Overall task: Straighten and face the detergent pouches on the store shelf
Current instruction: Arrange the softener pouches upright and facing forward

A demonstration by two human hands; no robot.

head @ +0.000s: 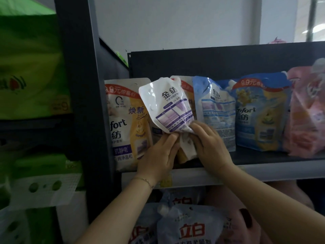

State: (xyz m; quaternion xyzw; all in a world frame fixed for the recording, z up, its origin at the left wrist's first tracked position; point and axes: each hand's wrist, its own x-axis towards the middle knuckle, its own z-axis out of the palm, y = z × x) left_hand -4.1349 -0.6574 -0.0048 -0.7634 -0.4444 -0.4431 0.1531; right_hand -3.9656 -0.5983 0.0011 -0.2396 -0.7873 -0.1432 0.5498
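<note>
A white pouch with purple print (168,106) is held tilted to the left, its back side facing me, above the dark shelf (263,160). My left hand (158,157) and my right hand (209,147) both grip its crumpled bottom end. Behind it stands a white and gold pouch (126,124) facing front at the shelf's left end. Another gold pouch (187,90) is mostly hidden. To the right stand a blue pouch showing its back (218,113), a blue pouch facing front (260,113) and a pink pouch (307,111).
A dark upright post (82,103) borders the shelf on the left. Green packages (29,67) fill the neighbouring bay. Below the grey shelf lip (193,175) lie more pouches with red lettering (191,229).
</note>
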